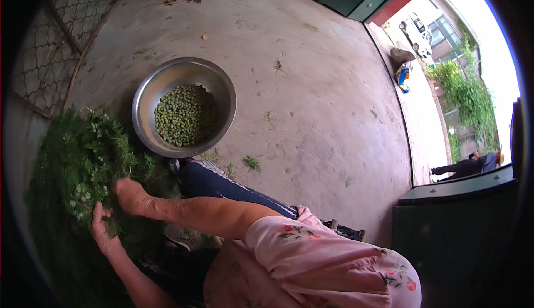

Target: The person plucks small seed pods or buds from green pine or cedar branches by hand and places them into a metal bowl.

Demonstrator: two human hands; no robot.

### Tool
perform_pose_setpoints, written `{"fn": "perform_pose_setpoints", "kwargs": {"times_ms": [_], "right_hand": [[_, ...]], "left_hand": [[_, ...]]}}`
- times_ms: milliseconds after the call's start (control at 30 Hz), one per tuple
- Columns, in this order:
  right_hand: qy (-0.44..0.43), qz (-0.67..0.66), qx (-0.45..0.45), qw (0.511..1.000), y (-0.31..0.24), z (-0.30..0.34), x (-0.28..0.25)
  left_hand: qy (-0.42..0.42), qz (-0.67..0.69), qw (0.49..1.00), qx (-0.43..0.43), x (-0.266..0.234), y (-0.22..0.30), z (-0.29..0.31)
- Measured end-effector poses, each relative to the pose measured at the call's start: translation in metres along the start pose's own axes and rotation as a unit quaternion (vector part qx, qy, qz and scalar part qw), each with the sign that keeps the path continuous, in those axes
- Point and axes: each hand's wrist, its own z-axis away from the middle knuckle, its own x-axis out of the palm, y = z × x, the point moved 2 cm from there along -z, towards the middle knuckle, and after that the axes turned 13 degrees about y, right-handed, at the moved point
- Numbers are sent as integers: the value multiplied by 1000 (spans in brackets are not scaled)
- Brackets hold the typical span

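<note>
Concrete floor [317, 96]: greyish with a pink cast, scuffed, scattered leaf bits; fills most of view.
Green plants [89, 158]: big leafy heap at person's left, below the bowl's left side; feathery and broader leaves mixed, small whitish flower or bud clusters; lower part dark, blurry.
Pink sleeve [322, 247]: loose, red flower print, on right arm.
Mesh panel [53, 52]: rusty-looking metal lattice, upper left, behind plants.
Metal bowl [186, 70]: round, silvery, wide rim, on floor just right of plants.
Trouser leg [231, 188]: dark blue, pale trim along edge, just below bowl.
Green pieces [186, 116]: small, roundish, many, loose layer across bowl's bottom; kind unclear.
Right hand [132, 195]: bare forearm runs nearly level from the right, wrist bent, fingers curled in at plants' right edge; grip narrow, can't tell if a stem is pinched.
Left hand [103, 227]: below the right one, forearm slanting up-left from lower edge, fingers pointing up against leaves; grip partly hidden, can't tell what it holds.
Loose sprig [251, 163]: green, flat on floor, right of trouser leg's upper end.
</note>
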Motion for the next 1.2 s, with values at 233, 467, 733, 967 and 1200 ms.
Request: {"fn": "perform_pose_setpoints", "kwargs": {"times_ms": [233,467,733,967,1200], "right_hand": [[-58,-166,-117,977,-29,-38,-13],[-73,-468,152,867,-28,-61,-34],[-149,-464,204,849,-48,-56,-2],[-148,-362,71,918,-70,-48,11],[-152,-345,-3,926,-75,-52,14]], "left_hand": [[11,-75,988,137,-15,9,5],[15,-56,989,137,51,23,37],[31,57,992,112,23,33,37],[11,85,992,96,22,38,37],[53,35,993,102,20,42,43]]}}
